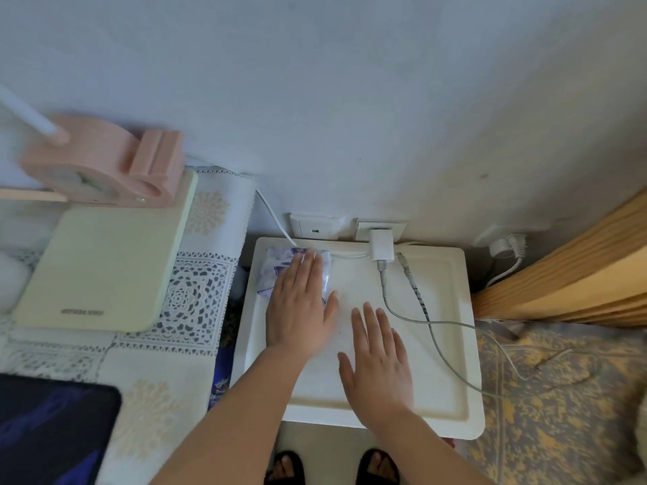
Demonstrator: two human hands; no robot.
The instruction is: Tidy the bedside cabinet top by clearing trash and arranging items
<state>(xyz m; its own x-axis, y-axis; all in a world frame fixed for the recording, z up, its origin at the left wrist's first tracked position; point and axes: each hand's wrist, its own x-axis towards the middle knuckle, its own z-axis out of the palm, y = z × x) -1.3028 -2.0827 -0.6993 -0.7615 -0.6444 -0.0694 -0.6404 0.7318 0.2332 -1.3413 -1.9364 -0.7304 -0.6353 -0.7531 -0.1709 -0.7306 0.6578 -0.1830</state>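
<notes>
The white bedside cabinet top (444, 344) has a raised rim and stands against the wall. At its back left corner lies a white-and-purple plastic packet (276, 271). My left hand (301, 309) rests flat on the packet, fingers extended and together, not curled around it. My right hand (380, 358) lies flat and open on the bare middle of the top, holding nothing. A white charger (381, 247) is plugged into the wall socket behind, and two grey cables (416, 309) trail across the right side of the top toward the bed.
Left of the cabinet is a table with a lace cloth (196, 295), a pale green lamp base (101, 260), a pink holder (105, 162) and a dark tablet (52, 432). A patterned bedspread (560, 397) and wooden bed frame (577, 271) lie to the right. My sandalled feet (332, 467) are below.
</notes>
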